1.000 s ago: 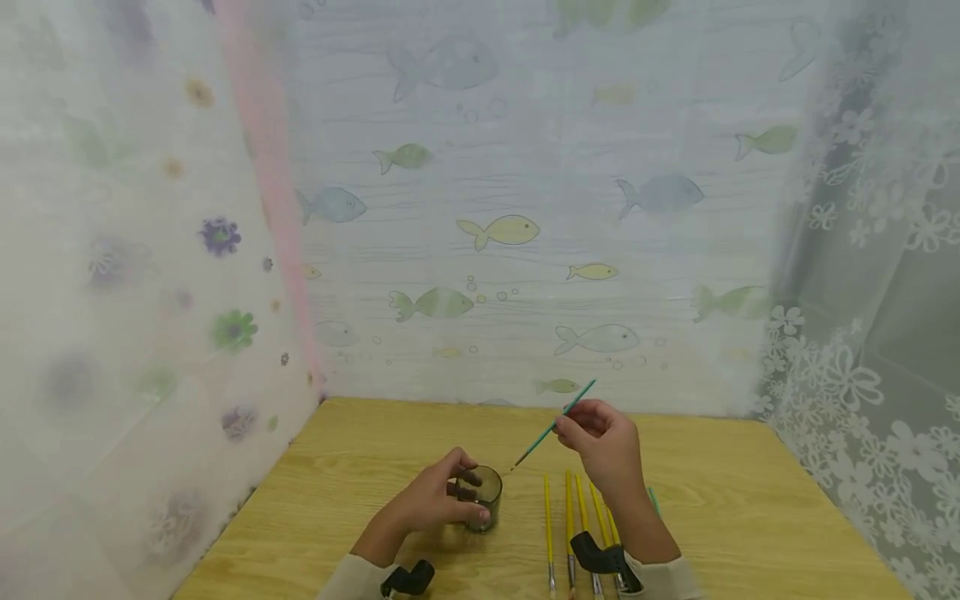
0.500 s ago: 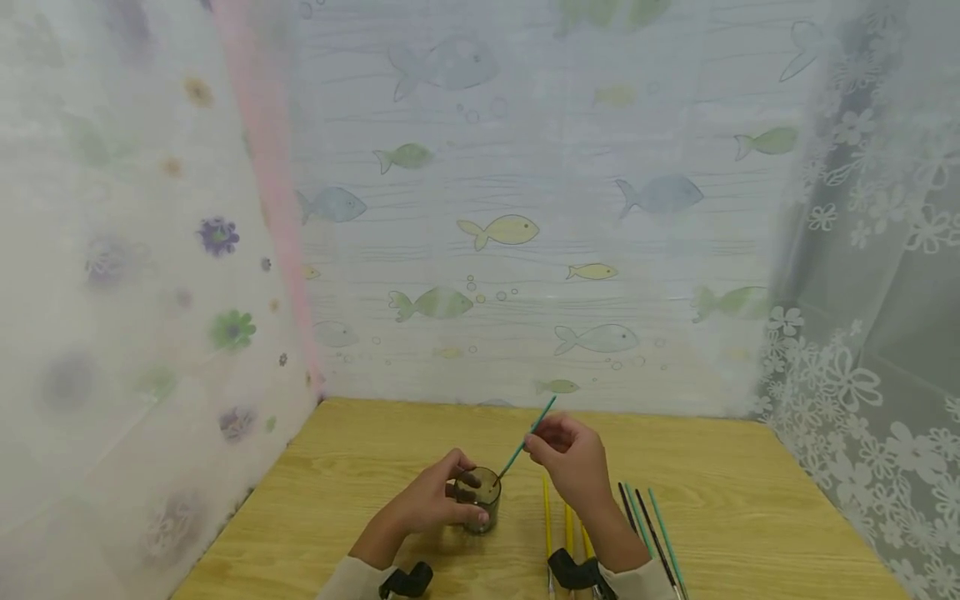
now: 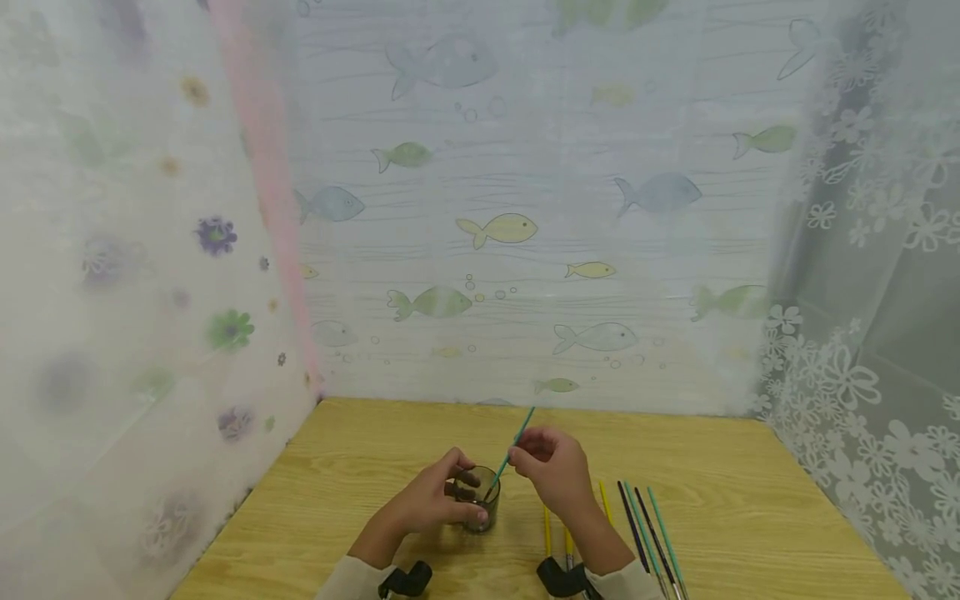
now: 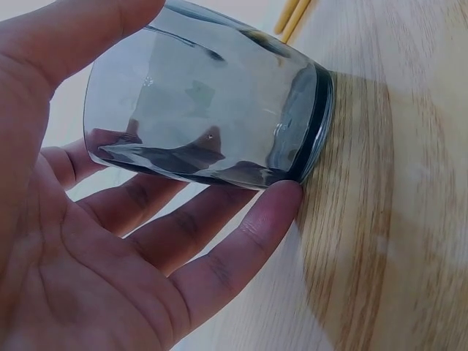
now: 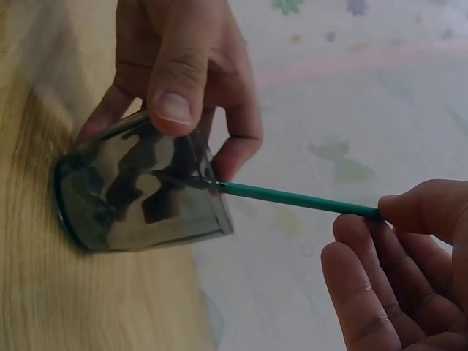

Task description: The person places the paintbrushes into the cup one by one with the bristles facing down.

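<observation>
A smoky grey drinking glass [image 3: 492, 513] stands upright on the wooden table. My left hand [image 3: 429, 502] holds it from the left, thumb on the near side and fingers around the far side; the left wrist view has fingertips along the glass [image 4: 197, 95]. Between thumb and fingertips, my right hand [image 3: 558, 475] pinches a thin green-handled paintbrush [image 3: 505, 465]. The brush slants down, its bristle end inside the glass, as the right wrist view makes plain through the wall, below the green handle [image 5: 292, 198]. Whether the tip touches the bottom is unclear.
Several yellow-handled brushes [image 3: 547, 533] lie near my right forearm, partly hidden by it. To their right lie dark brushes [image 3: 633, 525] and green ones [image 3: 667, 540]. A fish-patterned curtain [image 3: 517, 308] hangs behind the wooden table [image 3: 360, 429]; flowered sheets flank both sides.
My right hand has moved left and down, bringing the paintbrush from beside the glass over its rim and inside. My left hand stays on the glass. More brushes at right are uncovered.
</observation>
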`<state>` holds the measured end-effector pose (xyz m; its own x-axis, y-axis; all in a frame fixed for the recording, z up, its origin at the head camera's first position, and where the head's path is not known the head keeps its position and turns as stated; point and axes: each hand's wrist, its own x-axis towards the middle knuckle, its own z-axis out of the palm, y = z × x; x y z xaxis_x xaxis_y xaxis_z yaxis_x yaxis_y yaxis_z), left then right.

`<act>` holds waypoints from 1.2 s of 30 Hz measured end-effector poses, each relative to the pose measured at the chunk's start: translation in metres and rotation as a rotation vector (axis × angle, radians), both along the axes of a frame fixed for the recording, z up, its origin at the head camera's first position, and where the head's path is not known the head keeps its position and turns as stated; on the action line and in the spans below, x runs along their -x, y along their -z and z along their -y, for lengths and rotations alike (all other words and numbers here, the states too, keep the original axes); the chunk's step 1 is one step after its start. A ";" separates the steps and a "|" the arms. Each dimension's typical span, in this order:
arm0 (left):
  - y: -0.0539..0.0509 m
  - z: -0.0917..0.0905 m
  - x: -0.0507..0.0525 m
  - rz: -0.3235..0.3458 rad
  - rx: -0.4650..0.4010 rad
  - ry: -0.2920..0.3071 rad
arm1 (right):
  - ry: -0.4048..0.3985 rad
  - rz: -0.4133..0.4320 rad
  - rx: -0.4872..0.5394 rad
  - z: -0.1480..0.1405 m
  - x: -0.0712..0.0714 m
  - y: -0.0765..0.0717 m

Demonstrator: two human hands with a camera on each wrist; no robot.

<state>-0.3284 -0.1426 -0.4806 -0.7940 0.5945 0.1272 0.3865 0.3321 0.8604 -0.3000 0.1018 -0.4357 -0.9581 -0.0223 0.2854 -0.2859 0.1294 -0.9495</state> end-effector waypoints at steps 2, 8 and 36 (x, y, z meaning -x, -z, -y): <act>0.000 0.000 0.000 0.002 -0.002 0.001 | -0.003 0.015 0.000 0.002 0.000 0.001; 0.003 0.001 0.002 0.011 -0.013 0.011 | -0.003 0.047 -0.024 0.006 0.003 0.007; 0.006 0.002 0.006 0.004 0.013 0.009 | -0.058 0.065 -0.047 0.008 0.014 0.030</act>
